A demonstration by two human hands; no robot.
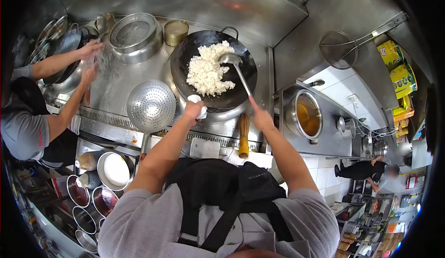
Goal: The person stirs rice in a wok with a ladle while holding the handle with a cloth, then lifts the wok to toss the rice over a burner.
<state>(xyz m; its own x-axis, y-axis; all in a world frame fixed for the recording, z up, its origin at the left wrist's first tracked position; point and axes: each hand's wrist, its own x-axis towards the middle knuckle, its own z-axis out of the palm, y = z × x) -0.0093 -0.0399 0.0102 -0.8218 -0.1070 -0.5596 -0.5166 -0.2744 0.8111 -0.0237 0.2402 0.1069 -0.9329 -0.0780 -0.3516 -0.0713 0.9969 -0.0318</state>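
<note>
A black wok (247, 70) sits on the burner in front of me, with a heap of white rice (204, 74) in it. My left hand (193, 108) is closed on a folded white cloth (202, 111) at the wok's near rim. The wok's near handle is hidden under the hand and cloth. My right hand (263, 119) grips the handle of a metal ladle (230, 59), whose bowl rests on the right side of the rice. A large perforated skimmer (151, 104) lies left of my left hand. Near my right hand stands a bamboo brush (244, 135).
At left, another person (25, 130) works at the same range, both hands near a steaming area. A lidded pot (133, 33) and a tin (176, 32) stand behind. Seasoning bowls (78, 190) sit lower left. Right are a pot of brown liquid (306, 114) and a hanging wire strainer (338, 49).
</note>
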